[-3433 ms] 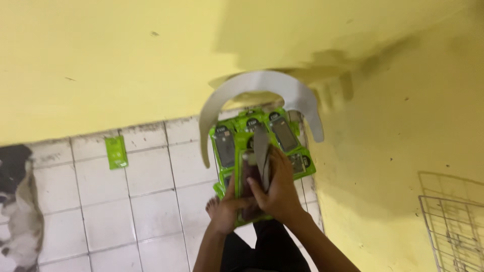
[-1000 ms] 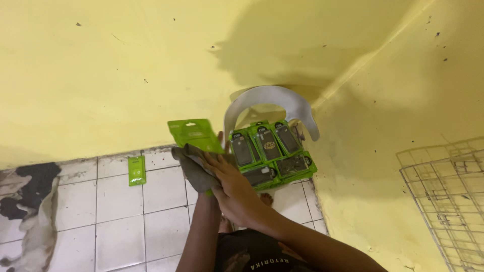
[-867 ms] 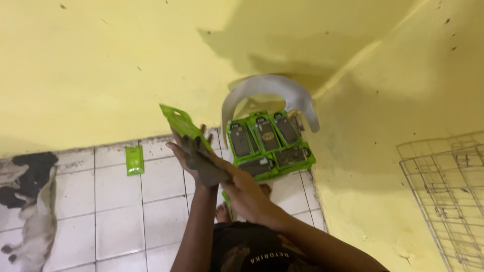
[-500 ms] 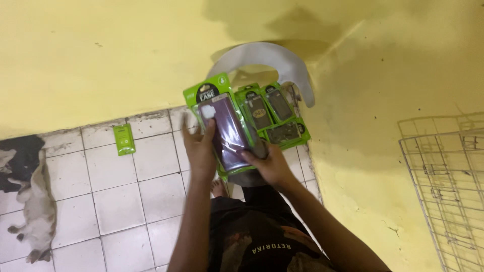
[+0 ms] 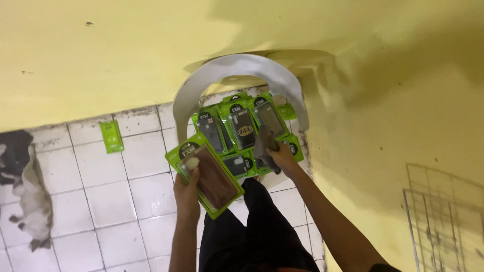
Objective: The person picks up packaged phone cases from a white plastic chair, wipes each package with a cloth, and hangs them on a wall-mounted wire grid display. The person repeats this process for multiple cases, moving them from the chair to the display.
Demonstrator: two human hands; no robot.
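A plain indoor corner, possibly a small stockroom or shop backroom, is suggested: bare yellow walls (image 5: pixel 126 55), white floor tiles (image 5: pixel 96 201), green retail packs (image 5: pixel 242 128) piled beyond the hands, a wire rack (image 5: pixel 443 211) leaned rightward.

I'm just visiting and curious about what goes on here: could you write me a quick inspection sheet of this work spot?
Surface: white tiled floor, grimy joints.
Job's things: green packet with a brown case; grey cloth; green packets laid out beneath.
Clutter: lone green packet by the wall.
Hands: left hand holds the packet; right hand grips the cloth.
Cables: nothing seen.
Surroundings: yellow wall, white plastic chair, wire rack, cat.
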